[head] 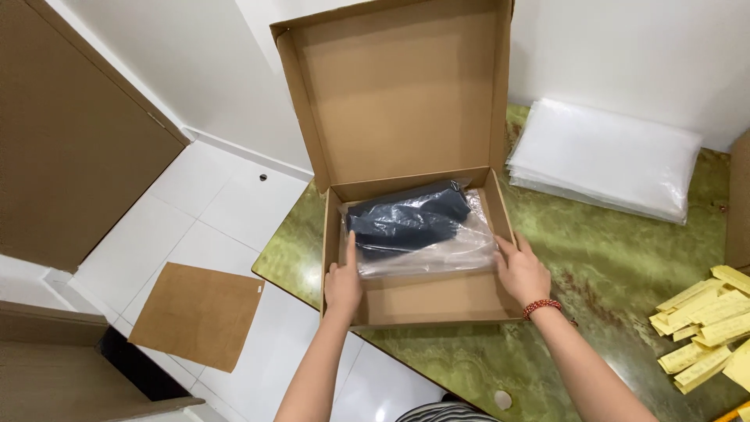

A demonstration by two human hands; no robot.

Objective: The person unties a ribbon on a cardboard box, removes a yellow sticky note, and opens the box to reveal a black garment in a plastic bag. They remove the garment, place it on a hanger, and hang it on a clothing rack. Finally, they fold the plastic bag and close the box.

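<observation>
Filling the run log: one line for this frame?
left hand: on bagged dark garment | right hand: on bag's right edge | cardboard box: open

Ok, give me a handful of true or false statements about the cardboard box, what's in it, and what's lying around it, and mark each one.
1. The lid of the cardboard box stands open. True.
2. The box holds a dark folded garment in a clear plastic bag. True.
3. The left hand rests on the green table, away from the box. False: it lies inside the box at the bag's left edge.
4. The right hand has a red bracelet at its wrist. True.
5. The stack of clear bags lies on the floor. False: it lies on the table, right of the box.
6. The yellow paper strips lie inside the box. False: they lie at the table's right edge.
</observation>
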